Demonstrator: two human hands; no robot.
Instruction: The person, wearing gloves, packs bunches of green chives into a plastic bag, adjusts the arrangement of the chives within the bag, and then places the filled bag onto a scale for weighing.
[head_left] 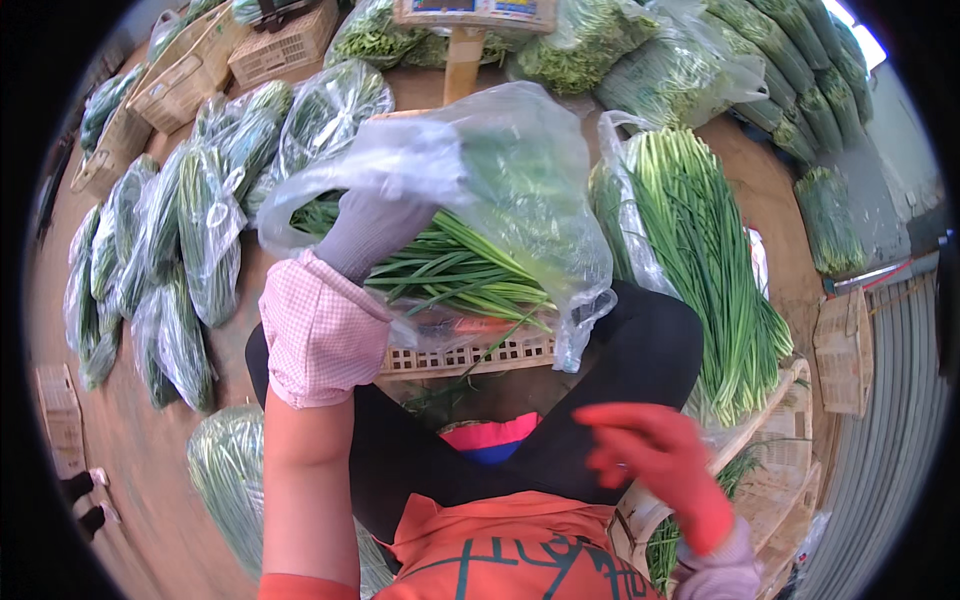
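Seemingly free right hand [657,462], raised bag [525,165] edge

The left hand [385,225] wears matt grey cloth, the right hand [655,455] smooth-looking red rubber. The bag [525,145] is glossy, wrinkled plastic — the crate [470,360] below, matt plastic. At right, the corrugated panel [885,430] looks metal.

Place: vegetable-packing shed, apparently
Bagged greens [580,50]: heaped beyond the central crate [470,359]
Plastic crates [172,98]: set beyond-left of it
Corrugated sheeting [895,400]: seen right of it
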